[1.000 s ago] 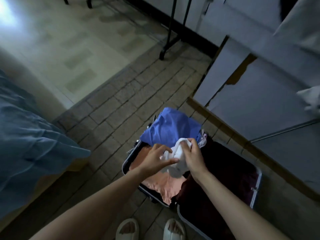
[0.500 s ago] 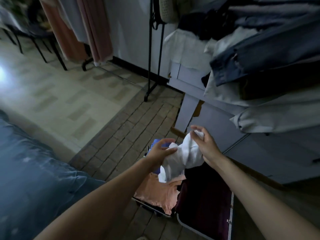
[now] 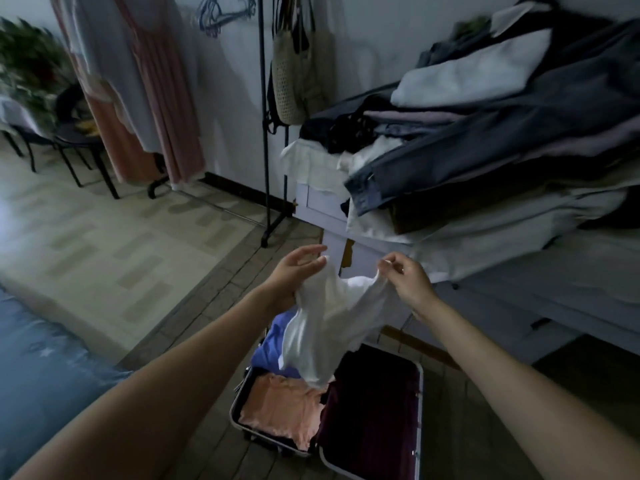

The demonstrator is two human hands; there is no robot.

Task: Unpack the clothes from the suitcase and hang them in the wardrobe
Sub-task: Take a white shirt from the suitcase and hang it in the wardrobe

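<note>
Two hands: both raised over the open suitcase, with one white garment between them.
Bed (image 3: 41, 358): blue bedding, far to the left of the left hand and lower.
Hanging clothes (image 3: 152, 98): pink and pale pieces on a rail, well beyond and left of the left hand.
Rack pole (image 3: 265, 133): dark upright beyond the left hand, a woven bag (image 3: 291, 77) hanging beside it.
Left hand (image 3: 294, 271): palm turned up, fingers loosely spread and only slightly bent; the garment's left edge lies against the palm and thumb. Whether it pinches the cloth cannot be told.
White garment (image 3: 329, 323): stretched from the left hand to the right hand, its bulk hanging below them and over the suitcase.
Suitcase (image 3: 420, 393): open on the floor, under and nearer than both hands; a peach garment (image 3: 280, 407) and a blue garment (image 3: 270, 344) lie in its left half, dark lining on the right.
Right hand (image 3: 408, 278): fingers curled, thumb and fingertips pinching the garment's upper right edge.
Surface (image 3: 554, 289): pale, to the right of the right hand, carrying a heap of folded clothes (image 3: 485, 133).
</note>
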